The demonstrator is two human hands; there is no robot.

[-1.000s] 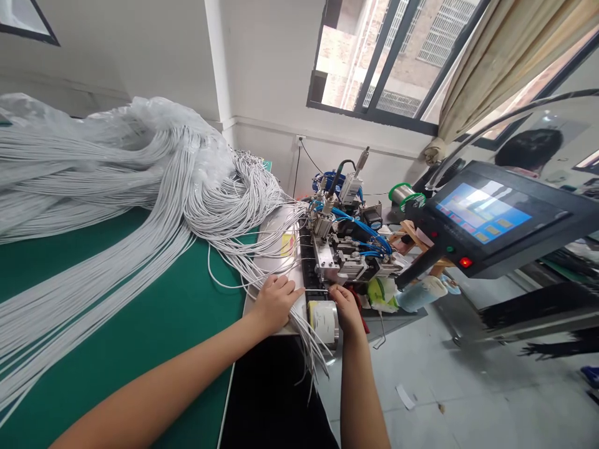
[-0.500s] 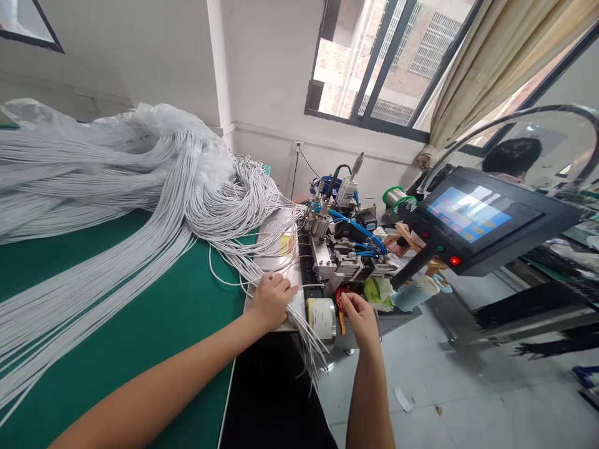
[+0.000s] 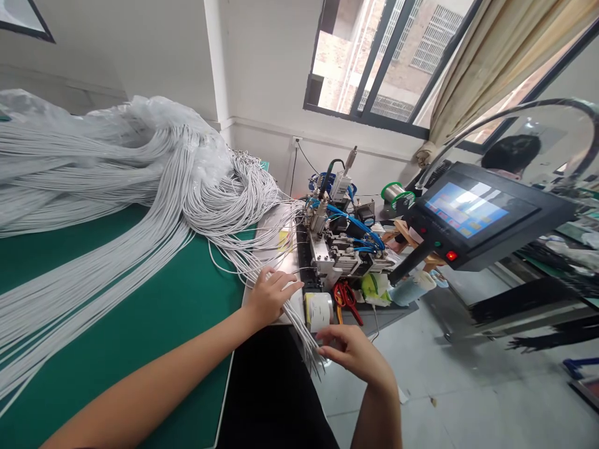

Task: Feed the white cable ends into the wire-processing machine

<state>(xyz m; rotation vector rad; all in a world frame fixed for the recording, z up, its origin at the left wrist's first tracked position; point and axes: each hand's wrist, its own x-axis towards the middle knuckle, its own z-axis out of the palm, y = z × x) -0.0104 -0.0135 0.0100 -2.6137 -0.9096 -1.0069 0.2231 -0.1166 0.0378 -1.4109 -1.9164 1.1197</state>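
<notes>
Under my left hand (image 3: 267, 298) runs a bundle of thin white cables (image 3: 299, 327); the hand closes over it with the index finger stretched to the right, and the palm side is hidden. The loose cable ends hang past the table edge, down and to the right. Just right of those ends is my right hand (image 3: 358, 352), thumb and forefinger apart with nothing visible between them. Beyond my hands stands a bench machine (image 3: 327, 249) with metal clamps and blue air tubes. A cylinder with a white label (image 3: 319, 313) sits between my hands, beside red-handled scissors (image 3: 345, 294).
A large heap of white cables (image 3: 178, 187), partly in plastic, covers the green table (image 3: 178, 337). To the right, a control screen (image 3: 468, 209) is mounted on an arm. A green-rimmed wire spool (image 3: 397, 194) stands behind the machine. Another person (image 3: 511, 154) is behind the screen.
My right hand has moved down and toward me from beside the machine, its pinch now opened. My left hand stays on the bundle; the cable that stuck out toward the machine no longer shows there.
</notes>
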